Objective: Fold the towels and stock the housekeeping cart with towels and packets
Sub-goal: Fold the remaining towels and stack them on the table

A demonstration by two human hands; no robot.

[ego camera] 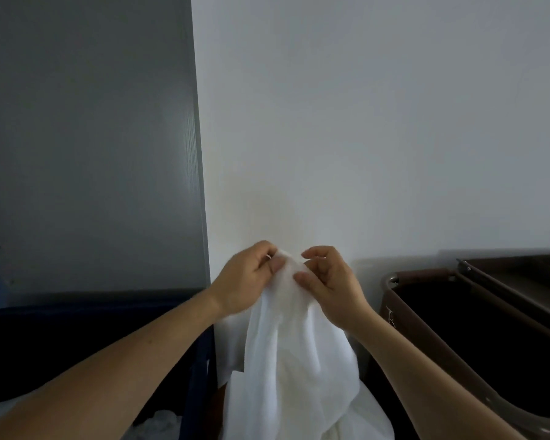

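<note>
A thin white towel (296, 354) hangs in front of me, bunched at its top edge and draping down out of the bottom of the frame. My left hand (246, 279) pinches the top of the towel between thumb and curled fingers. My right hand (329, 282) pinches the same top edge just to the right, thumb pressed on the cloth. Both hands are raised close together before the white wall. The housekeeping cart (477, 338) stands at the right, a brown frame around a dark open bag.
A dark blue bin (86, 328) sits at the left, with pale crumpled plastic or cloth (162, 423) at its bottom. A grey panel (86, 138) rises behind it. The white wall (378, 122) fills the middle and right.
</note>
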